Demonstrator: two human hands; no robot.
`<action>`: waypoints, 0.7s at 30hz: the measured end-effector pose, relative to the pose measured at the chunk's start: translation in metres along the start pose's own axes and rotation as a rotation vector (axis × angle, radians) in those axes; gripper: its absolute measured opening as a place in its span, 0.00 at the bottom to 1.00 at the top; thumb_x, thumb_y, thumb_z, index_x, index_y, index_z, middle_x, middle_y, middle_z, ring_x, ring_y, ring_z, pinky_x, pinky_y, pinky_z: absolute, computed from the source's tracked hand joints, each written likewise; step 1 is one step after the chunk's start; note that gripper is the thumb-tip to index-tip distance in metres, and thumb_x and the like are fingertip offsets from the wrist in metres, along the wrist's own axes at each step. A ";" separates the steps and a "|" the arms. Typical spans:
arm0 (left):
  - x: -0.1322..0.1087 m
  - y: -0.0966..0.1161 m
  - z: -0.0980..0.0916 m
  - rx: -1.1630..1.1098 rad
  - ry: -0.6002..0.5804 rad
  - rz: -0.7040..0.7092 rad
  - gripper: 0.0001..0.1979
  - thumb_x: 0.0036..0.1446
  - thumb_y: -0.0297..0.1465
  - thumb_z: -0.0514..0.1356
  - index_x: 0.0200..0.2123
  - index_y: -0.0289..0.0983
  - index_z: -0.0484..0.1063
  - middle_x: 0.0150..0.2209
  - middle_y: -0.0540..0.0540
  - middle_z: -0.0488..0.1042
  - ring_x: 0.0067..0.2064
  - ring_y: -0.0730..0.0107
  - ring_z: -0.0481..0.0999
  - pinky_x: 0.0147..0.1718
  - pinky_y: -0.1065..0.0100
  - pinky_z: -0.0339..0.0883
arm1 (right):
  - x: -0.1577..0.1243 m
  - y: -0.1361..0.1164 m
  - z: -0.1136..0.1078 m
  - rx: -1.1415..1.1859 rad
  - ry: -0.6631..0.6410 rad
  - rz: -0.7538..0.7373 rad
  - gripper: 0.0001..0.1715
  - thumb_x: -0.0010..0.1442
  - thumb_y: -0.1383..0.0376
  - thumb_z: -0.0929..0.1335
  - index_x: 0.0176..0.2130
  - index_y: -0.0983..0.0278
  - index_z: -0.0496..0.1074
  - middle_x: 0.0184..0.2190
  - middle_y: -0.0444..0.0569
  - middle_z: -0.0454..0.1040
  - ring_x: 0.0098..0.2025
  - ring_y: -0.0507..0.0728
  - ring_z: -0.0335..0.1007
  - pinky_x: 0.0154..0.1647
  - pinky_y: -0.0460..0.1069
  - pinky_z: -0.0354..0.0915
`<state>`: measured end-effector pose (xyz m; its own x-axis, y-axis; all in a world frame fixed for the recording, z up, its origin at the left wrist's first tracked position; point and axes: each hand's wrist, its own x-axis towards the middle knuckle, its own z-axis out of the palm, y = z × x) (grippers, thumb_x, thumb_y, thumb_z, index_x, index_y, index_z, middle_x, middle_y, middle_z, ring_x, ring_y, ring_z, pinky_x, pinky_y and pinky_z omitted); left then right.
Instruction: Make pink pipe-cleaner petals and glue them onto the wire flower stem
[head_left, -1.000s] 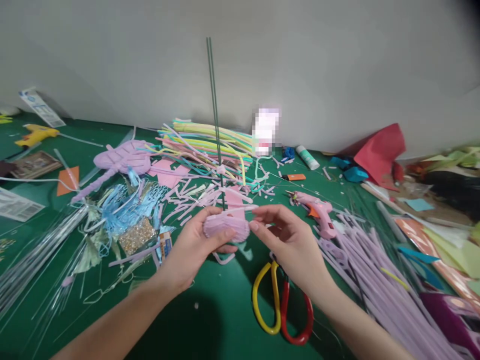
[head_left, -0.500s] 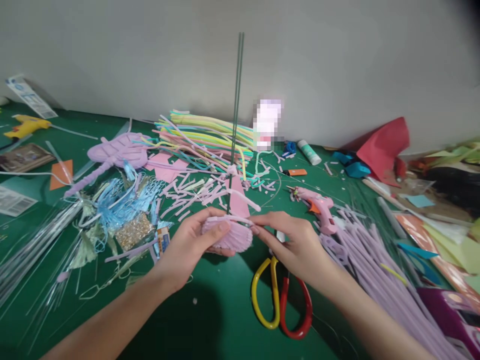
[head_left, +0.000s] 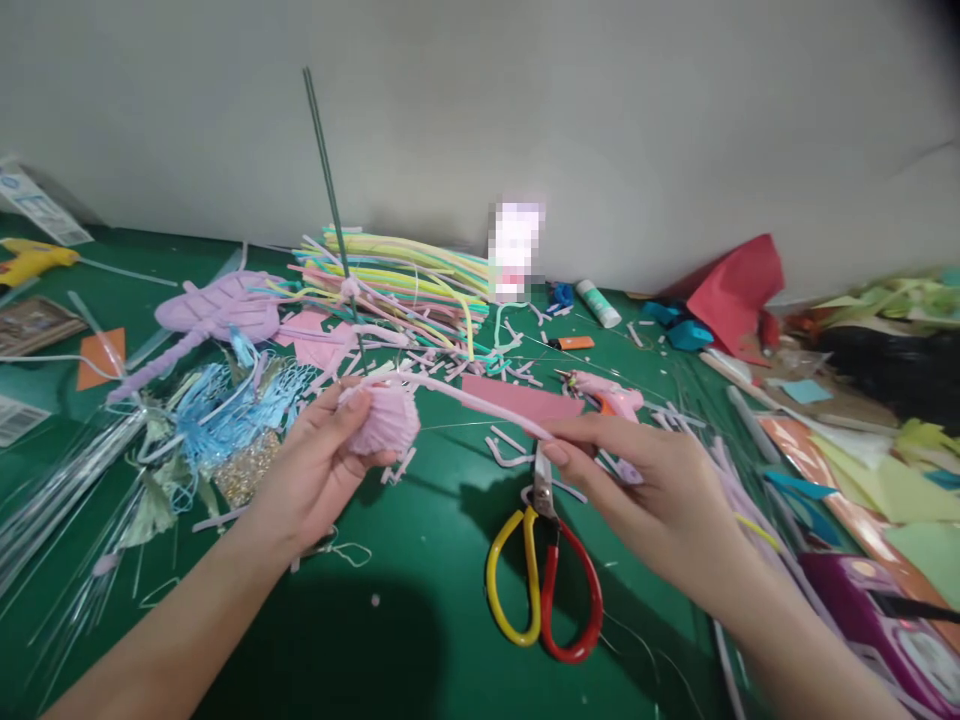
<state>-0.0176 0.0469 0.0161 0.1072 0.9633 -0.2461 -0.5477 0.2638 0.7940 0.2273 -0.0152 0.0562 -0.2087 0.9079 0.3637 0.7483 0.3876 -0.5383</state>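
Pipe cleaner [head_left: 480, 402] now extends farther outward, seemingly freer to work, right hand [head_left: 641, 470] pinching it, left hand [head_left: 322, 460] gripping ribbed lilac bundle [head_left: 384, 422].

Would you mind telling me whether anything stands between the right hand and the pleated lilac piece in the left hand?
Nothing visible blocks the way: only the lilac strand spans the gap from the pleated piece in the left hand to the right hand. The scissors lie below it on the green table.
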 end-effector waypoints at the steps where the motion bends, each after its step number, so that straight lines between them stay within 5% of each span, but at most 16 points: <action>1: 0.001 0.001 0.000 0.007 0.004 0.006 0.12 0.45 0.29 0.73 0.34 0.35 0.76 0.28 0.53 0.77 0.25 0.76 0.77 0.17 0.80 0.75 | -0.004 -0.002 -0.001 0.030 -0.052 0.048 0.10 0.65 0.66 0.65 0.40 0.62 0.77 0.33 0.43 0.81 0.31 0.50 0.76 0.34 0.42 0.68; 7: 0.000 -0.002 0.000 0.105 -0.080 -0.066 0.13 0.44 0.30 0.73 0.33 0.35 0.77 0.26 0.53 0.76 0.23 0.77 0.75 0.16 0.79 0.74 | -0.039 0.004 -0.004 0.187 -0.500 0.295 0.14 0.68 0.61 0.62 0.42 0.58 0.77 0.33 0.42 0.81 0.30 0.50 0.76 0.31 0.42 0.69; 10: -0.003 -0.004 0.000 0.117 -0.069 -0.111 0.15 0.42 0.32 0.74 0.34 0.37 0.77 0.27 0.53 0.77 0.25 0.75 0.76 0.16 0.79 0.73 | -0.056 0.018 -0.008 0.220 -0.607 0.399 0.13 0.66 0.59 0.64 0.45 0.56 0.77 0.35 0.43 0.81 0.31 0.51 0.77 0.32 0.43 0.70; 13: -0.004 -0.003 -0.001 0.129 -0.038 -0.123 0.15 0.42 0.33 0.75 0.33 0.37 0.76 0.27 0.53 0.77 0.25 0.76 0.75 0.16 0.81 0.72 | -0.066 0.033 -0.018 0.236 -0.657 0.522 0.15 0.66 0.56 0.63 0.42 0.57 0.76 0.24 0.41 0.78 0.21 0.51 0.74 0.23 0.43 0.67; 17: -0.004 -0.004 0.001 0.214 -0.071 -0.092 0.13 0.44 0.34 0.74 0.32 0.38 0.76 0.27 0.52 0.77 0.25 0.75 0.76 0.19 0.79 0.74 | -0.055 0.056 -0.032 0.149 -0.452 0.623 0.21 0.64 0.50 0.62 0.37 0.61 0.76 0.26 0.46 0.78 0.22 0.54 0.74 0.20 0.45 0.64; 21: -0.010 -0.012 0.008 0.333 -0.038 -0.093 0.14 0.46 0.33 0.73 0.35 0.37 0.75 0.32 0.50 0.79 0.31 0.71 0.78 0.24 0.74 0.78 | -0.023 0.087 -0.023 -0.469 -0.090 0.735 0.27 0.65 0.47 0.60 0.37 0.65 0.74 0.32 0.55 0.79 0.34 0.62 0.77 0.32 0.51 0.66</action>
<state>-0.0056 0.0350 0.0138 0.1784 0.9340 -0.3097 -0.2340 0.3460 0.9086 0.3115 -0.0064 0.0188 0.3939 0.9188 -0.0246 0.8905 -0.3881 -0.2374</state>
